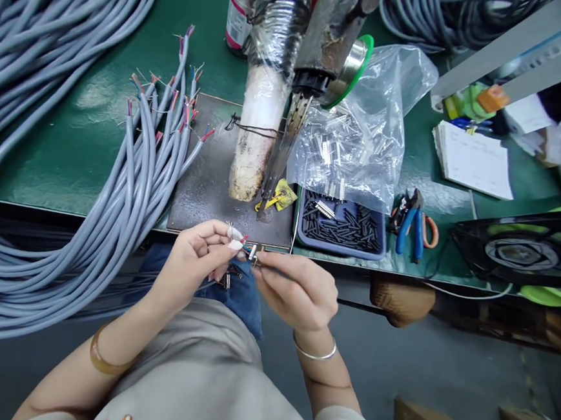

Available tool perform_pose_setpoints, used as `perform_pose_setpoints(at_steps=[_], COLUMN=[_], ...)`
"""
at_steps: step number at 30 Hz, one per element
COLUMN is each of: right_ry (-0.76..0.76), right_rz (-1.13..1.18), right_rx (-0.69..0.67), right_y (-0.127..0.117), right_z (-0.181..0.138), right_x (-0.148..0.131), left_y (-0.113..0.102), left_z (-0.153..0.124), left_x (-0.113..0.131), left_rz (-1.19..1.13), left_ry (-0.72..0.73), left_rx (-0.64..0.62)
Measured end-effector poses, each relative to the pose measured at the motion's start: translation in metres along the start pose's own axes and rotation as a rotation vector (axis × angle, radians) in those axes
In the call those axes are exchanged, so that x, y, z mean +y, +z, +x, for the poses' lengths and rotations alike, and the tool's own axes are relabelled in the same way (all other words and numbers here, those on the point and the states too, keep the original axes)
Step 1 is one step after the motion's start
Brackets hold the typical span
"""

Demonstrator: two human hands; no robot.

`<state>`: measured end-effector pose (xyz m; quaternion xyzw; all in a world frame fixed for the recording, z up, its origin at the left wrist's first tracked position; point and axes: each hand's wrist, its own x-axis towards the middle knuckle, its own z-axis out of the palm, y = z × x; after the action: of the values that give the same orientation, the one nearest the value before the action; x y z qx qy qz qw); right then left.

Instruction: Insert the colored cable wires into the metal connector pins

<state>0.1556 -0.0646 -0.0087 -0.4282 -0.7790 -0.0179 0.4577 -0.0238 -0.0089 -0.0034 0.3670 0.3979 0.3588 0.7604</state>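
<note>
My left hand [197, 255] is closed in a pinch on the stripped end of a cable, with thin coloured wires [246, 244] sticking out from its fingertips. My right hand [295, 288] is closed too, pinching a small metal sleeve [253, 253] at those wire tips. Both hands meet at the near edge of the bench, above my lap. A few more small metal pieces [226, 279] lie under my left fingers. The cable's grey jacket is hidden behind my left hand.
A bundle of grey cables [127, 183] with stripped ends lies at the left on the green bench [81, 148]. A wrapped soldering tool [272, 107] rests on a dark plate [205, 183]. A blue tray [345, 227], a plastic bag of sleeves [353, 139], cutters [410, 222] and a fan [526, 249] are right.
</note>
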Motion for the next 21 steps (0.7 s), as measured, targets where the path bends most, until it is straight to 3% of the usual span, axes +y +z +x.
perform_pose_setpoints(at_steps=[2,5,9,11,14,16,18,21], right_ry=[-0.050,0.055,0.125,0.229,0.401,0.404,0.329,0.205], right_rz=[-0.011,-0.010,0.051,0.107,0.108,0.078,0.026,-0.087], right_rx=[-0.041,0.002,0.469,0.562,0.391,0.253,0.133,-0.017], right_y=[0.000,-0.004,-0.012,-0.015,-0.015,-0.014,-0.012,-0.006], right_z=[-0.005,-0.005,0.008,0.013,0.012,0.006,-0.001,-0.007], right_x=[0.001,0.006,0.006,0.001,-0.011,-0.019,-0.025,-0.029], left_y=[-0.004,-0.005,-0.005,-0.007,-0.010,-0.012,-0.012,-0.008], left_z=[0.000,-0.001,-0.004,-0.005,-0.007,-0.009,-0.011,-0.016], left_x=[0.002,0.002,-0.004,-0.010,-0.022,-0.028,-0.032,-0.032], left_rz=[-0.051,-0.074,-0.006,0.090,0.317,0.462,0.545,0.558], left_ry=[-0.017,-0.009,0.098,0.256,0.609,0.810,0.890,0.842], left_rx=[-0.019,-0.039,-0.065,-0.026,0.052,0.083,0.101,0.109])
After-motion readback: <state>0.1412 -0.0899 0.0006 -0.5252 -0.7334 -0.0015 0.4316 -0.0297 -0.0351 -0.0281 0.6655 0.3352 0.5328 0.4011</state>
